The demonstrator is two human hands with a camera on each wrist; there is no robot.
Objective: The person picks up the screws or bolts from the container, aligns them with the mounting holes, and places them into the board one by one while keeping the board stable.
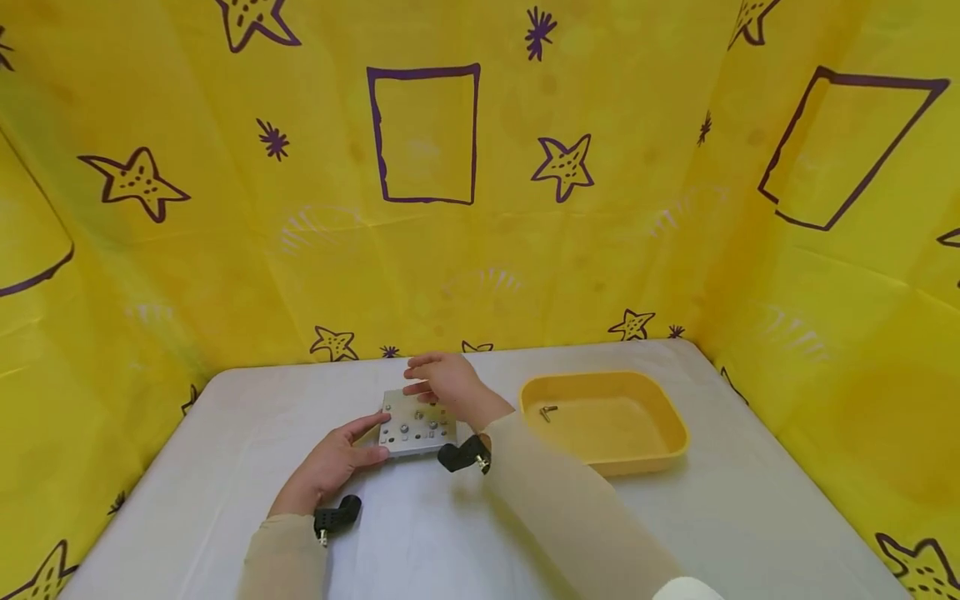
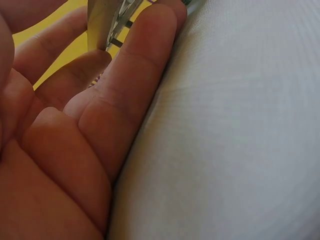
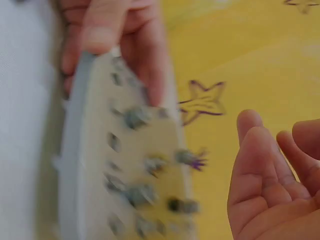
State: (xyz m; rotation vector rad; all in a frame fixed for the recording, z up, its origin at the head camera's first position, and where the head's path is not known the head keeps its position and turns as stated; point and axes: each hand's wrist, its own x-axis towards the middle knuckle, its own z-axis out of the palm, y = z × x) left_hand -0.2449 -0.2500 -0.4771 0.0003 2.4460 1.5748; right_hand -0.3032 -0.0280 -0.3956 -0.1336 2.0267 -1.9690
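A square metal plate [image 1: 401,402], silver and drilled with several holes, is at the middle of the table. Several screws [image 1: 405,428] stick up from its face. My left hand [image 1: 333,458] grips the plate's left side, thumb at the near corner and fingers along the edge; the left wrist view shows fingers lying low against the cloth. Over the plate's far right part is my right hand [image 1: 453,385], its fingers loosely extended. In the right wrist view that hand [image 3: 272,190] is apart from the plate [image 3: 92,150], with nothing visible in its fingers.
To the right stands a yellow tray [image 1: 645,464] with a few small screws [image 1: 548,412] at its left side. White cloth covers the table [image 1: 420,533]. Yellow patterned curtains [image 1: 420,283] rise behind and at both sides. Each wrist carries a black camera mount [image 1: 337,515].
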